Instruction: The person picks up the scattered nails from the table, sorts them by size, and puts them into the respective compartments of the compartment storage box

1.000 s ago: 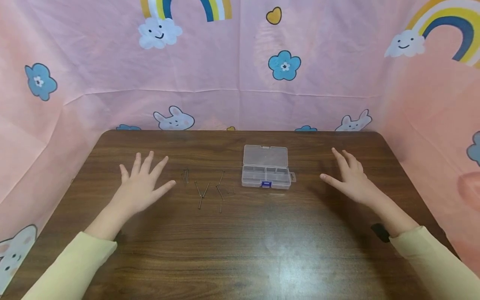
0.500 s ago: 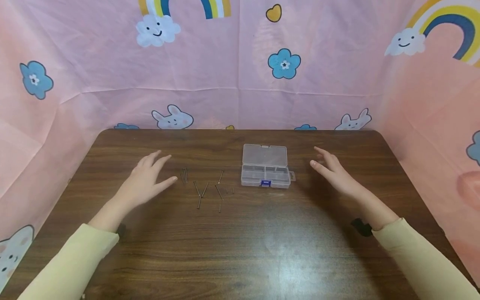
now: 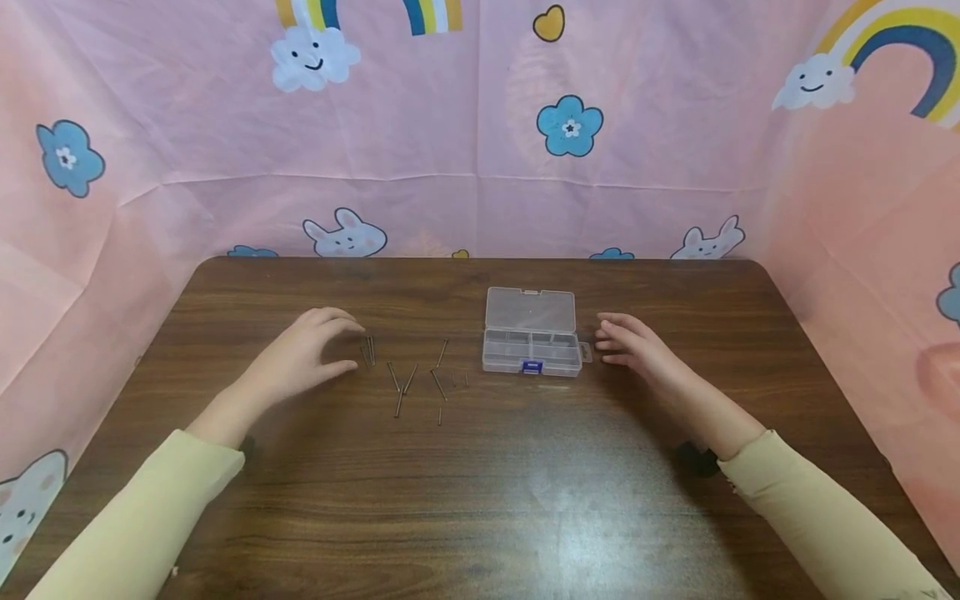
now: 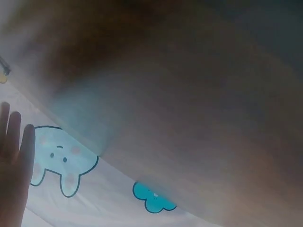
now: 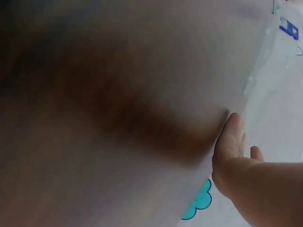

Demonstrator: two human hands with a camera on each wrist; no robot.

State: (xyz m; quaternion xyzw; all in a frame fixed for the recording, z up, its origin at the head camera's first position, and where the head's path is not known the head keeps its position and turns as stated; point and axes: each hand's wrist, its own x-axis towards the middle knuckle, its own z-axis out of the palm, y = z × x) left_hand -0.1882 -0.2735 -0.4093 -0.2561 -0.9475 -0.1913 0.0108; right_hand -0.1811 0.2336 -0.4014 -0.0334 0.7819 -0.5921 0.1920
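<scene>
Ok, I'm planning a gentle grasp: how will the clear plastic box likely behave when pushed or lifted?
The clear plastic box looks thin-walled, so probably light yet fairly stiff. Sitting flat on the glossy table, it would likely slide before tipping. Its open lid may swing if the box is lifted.

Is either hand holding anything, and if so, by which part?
Nothing is held. The left hand is beside some nails, and the right hand is next to the open box.
</scene>
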